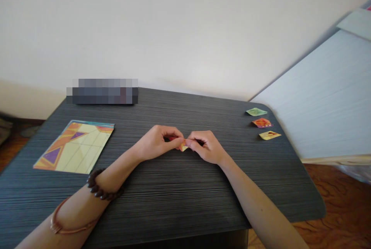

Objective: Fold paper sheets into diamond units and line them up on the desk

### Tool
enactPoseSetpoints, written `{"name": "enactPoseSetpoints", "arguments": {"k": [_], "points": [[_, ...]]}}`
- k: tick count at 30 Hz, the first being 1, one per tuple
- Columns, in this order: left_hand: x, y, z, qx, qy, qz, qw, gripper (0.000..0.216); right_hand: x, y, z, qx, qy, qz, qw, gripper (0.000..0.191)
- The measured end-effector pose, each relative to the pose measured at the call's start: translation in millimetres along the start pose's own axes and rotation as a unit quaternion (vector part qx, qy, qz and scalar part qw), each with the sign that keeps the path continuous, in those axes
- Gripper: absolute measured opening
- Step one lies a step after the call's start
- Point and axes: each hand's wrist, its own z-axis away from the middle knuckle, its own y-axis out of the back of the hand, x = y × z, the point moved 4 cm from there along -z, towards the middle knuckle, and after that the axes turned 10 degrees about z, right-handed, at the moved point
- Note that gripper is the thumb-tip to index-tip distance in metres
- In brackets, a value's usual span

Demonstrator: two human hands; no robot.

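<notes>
Small paper piece: it is in the middle of the scene, between the two hands and low over the table; some red, orange and pale yellow is visible, but the fingers cover most of it, so its full shape I cannot tell
Left hand: thumb and forefinger are pinched on the left part of the piece
Right hand: thumb and finger are closed at the right edge of the piece, very near to the left fingertips, so both hands grasp the same paper
Folding: I judge that the step in hand is the shaping or creasing of this piece with the fingertips; how far the fold is done, the fingers hide
Next pinch: it would call, I think, for the edges to be held even while one thumb presses along the crease; a hard pull could bend or tear such small paper
Sheet stack: flat sheets lie at the left, the top one yellow with orange and purple shapes
Folded pieces: at the far right lie a green piece, nearer a red-orange piece, and nearest a yellow piece, all apart from each other
Blurred object: at the far left of the table, masked, so I cannot name it
Obstacles: nothing seems to block the hands; the beaded bracelet on the left wrist is beside the near corner of the stack and could brush it
</notes>
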Motion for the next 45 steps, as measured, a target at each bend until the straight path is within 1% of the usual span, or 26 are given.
{"name": "enactPoseSetpoints", "arguments": {"k": [4, 8, 12, 15, 19, 21, 23, 26, 30, 33, 35, 37, 41, 45], "points": [[-3, 1, 0, 0.019, -0.006, -0.063, 0.998, 0.021, -1, -1, 0, -0.005, 0.008, 0.009, 1.0, 0.023], [-4, 3, 1, 0.017, 0.008, -0.041, 0.999, 0.022, -1, 1, 1, 0.004, -0.002, -0.003, 1.0, 0.023], [-6, 5, 1, 0.016, 0.037, -0.015, 0.999, 0.02, 1, 2, 1, 0.009, -0.01, -0.005, 1.0, 0.024], [-7, 6, 1, -0.018, 0.041, 0.022, 0.999, 0.021, 2, 2, 1, 0.015, -0.013, -0.019, 1.0, 0.024], [-5, 8, 1, -0.083, -0.002, 0.037, 0.996, 0.03, 4, 2, 1, 0.013, -0.019, -0.037, 0.999, 0.025], [-6, 10, 2, -0.102, -0.016, 0.032, 0.994, 0.032, 5, 2, 2, 0.009, -0.019, -0.044, 0.999, 0.025], [-7, 12, 2, -0.108, -0.017, 0.034, 0.993, 0.031, 5, 2, 2, 0.008, -0.015, -0.052, 0.998, 0.024], [-8, 13, 3, -0.103, -0.006, 0.059, 0.993, 0.032, 5, 4, 2, 0.009, -0.011, -0.06, 0.998, 0.024], [-5, 8, 3, -0.092, 0.005, 0.087, 0.992, 0.027, 3, 3, 2, 0.013, -0.008, -0.033, 0.999, 0.025], [-7, 4, 2, -0.05, 0.02, 0.065, 0.996, 0.021, 1, 2, 1, 0.008, -0.002, 0.004, 1.0, 0.024], [-12, 3, 1, -0.021, 0.031, 0.045, 0.998, 0.021, 0, 1, 1, 0.0, 0.008, 0.019, 1.0, 0.022], [-16, 3, 0, -0.006, 0.045, 0.035, 0.998, 0.022, 0, 0, 1, -0.009, 0.014, 0.018, 1.0, 0.021], [-19, 5, 0, -0.005, 0.06, 0.051, 0.997, 0.02, 1, -1, 2, -0.041, 0.009, -0.019, 0.999, 0.023], [-18, 13, 0, -0.027, 0.056, 0.078, 0.995, 0.019, 4, 0, 5, -0.076, 0.001, -0.077, 0.994, 0.025]]}}
